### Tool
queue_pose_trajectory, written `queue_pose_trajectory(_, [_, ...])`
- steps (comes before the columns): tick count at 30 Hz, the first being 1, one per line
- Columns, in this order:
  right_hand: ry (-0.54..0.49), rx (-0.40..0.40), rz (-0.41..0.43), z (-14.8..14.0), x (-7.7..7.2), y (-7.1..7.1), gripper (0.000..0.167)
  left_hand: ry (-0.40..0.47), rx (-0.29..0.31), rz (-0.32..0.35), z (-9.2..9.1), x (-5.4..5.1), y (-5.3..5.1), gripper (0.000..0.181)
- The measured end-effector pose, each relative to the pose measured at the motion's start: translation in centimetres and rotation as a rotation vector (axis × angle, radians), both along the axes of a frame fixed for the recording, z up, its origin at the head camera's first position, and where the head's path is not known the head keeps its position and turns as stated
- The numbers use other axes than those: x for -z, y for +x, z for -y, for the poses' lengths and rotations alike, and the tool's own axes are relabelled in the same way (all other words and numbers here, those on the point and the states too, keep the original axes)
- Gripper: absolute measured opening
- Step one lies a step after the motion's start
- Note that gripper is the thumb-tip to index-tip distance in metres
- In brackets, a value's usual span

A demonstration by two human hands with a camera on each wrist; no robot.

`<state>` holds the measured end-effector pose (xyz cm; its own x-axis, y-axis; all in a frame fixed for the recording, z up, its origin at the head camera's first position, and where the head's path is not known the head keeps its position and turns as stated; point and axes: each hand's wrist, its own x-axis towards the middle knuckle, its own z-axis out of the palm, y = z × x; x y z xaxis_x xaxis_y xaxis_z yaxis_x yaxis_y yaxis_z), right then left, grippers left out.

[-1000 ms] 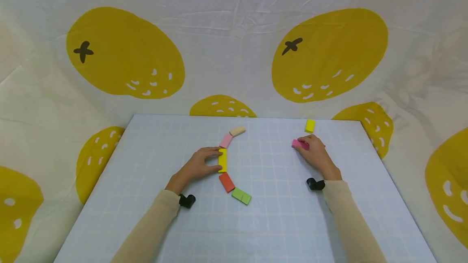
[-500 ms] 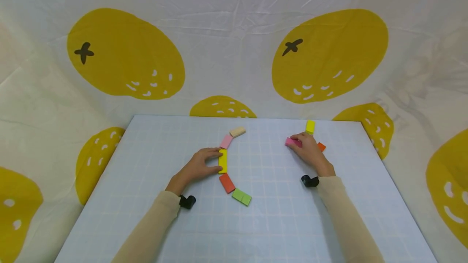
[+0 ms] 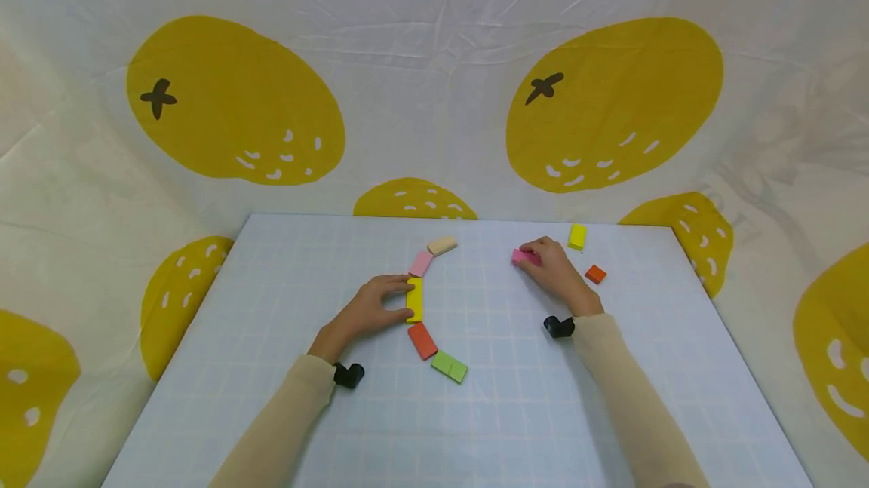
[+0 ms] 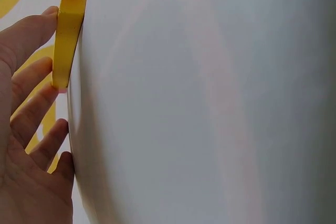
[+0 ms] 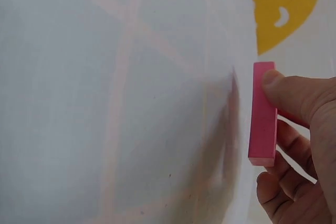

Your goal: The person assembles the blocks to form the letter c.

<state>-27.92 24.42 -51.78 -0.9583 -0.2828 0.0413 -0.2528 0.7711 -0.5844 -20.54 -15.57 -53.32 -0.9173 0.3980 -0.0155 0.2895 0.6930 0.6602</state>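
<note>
My left hand (image 3: pixel 370 305) rests beside a long yellow block (image 3: pixel 415 301) lying on the table. In the left wrist view, its thumb and fingertips touch the side of the yellow block (image 4: pixel 70 35), spread along its length. My right hand (image 3: pixel 560 275) pinches a pink block (image 3: pixel 524 256) just above the table. The right wrist view shows the thumb on one face of the pink block (image 5: pixel 263 116), fingers behind it. The yellow block stands in a curved row with a light pink block (image 3: pixel 421 262), a plain wooden block (image 3: pixel 443 245), a red block (image 3: pixel 422 341) and green blocks (image 3: pixel 449 366).
At the back right lie a small yellow block (image 3: pixel 577 236) and an orange block (image 3: pixel 596 274), apart from the row. The table (image 3: pixel 305 247) wears a pale checked cover. Behind it hangs a white cloth (image 3: pixel 428 96) printed with yellow fruit.
The right hand has carried the pink block leftward and slightly back, uncovering the orange block. The left hand and the curved row stay as they were.
</note>
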Motion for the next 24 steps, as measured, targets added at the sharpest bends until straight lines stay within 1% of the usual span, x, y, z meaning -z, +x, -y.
queue_pose_trajectory(5, [0.014, -0.010, 0.026, 1.1, -0.4, -0.7, 0.045, -0.006, -0.004, 0.009, 0.0, -0.1, 0.0, 0.055])
queue_pose_trajectory(10, [0.022, -0.048, 0.050, 2.3, -0.9, -1.6, 0.044, -0.012, 0.001, 0.006, 0.0, 0.1, -0.1, 0.056])
queue_pose_trajectory(17, [0.028, -0.091, 0.059, 4.0, -1.6, -3.1, 0.042, -0.012, 0.013, -0.014, 0.2, 0.5, -0.2, 0.056])
queue_pose_trajectory(19, [0.019, -0.095, 0.066, 4.5, -1.7, -3.6, 0.041, -0.009, 0.014, -0.015, 0.3, 0.6, -0.3, 0.056])
queue_pose_trajectory(24, [0.001, -0.123, 0.046, 5.4, -1.6, -4.8, 0.041, -0.015, 0.008, -0.003, 0.3, 0.6, -0.3, 0.056])
